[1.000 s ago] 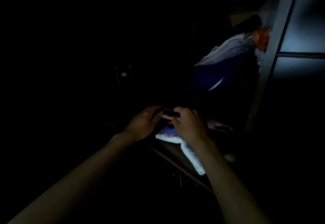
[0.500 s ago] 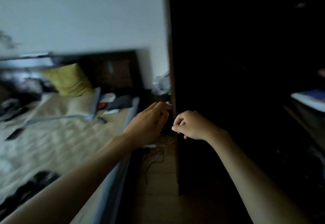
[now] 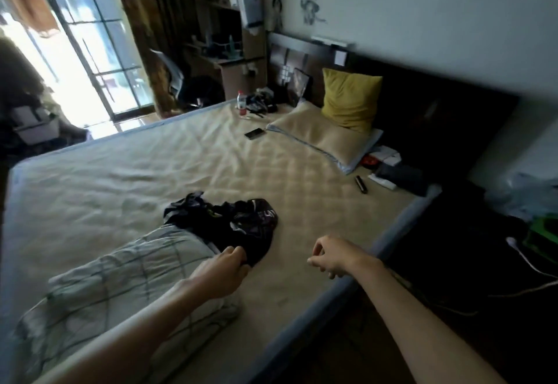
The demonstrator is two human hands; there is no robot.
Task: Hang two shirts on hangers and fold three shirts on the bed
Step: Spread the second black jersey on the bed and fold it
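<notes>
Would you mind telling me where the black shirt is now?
Head view, lower centre: the black shirt lies crumpled on the bed against the far end of the checked quilt, the left hand pinching its near edge.

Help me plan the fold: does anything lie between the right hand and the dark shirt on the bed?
Nothing visible does. Only bare bed sheet separates the right hand from the dark shirt. The left hand pinches the shirt's near edge, and the checked blanket lies on the shirt's other side, away from the right hand.
</notes>
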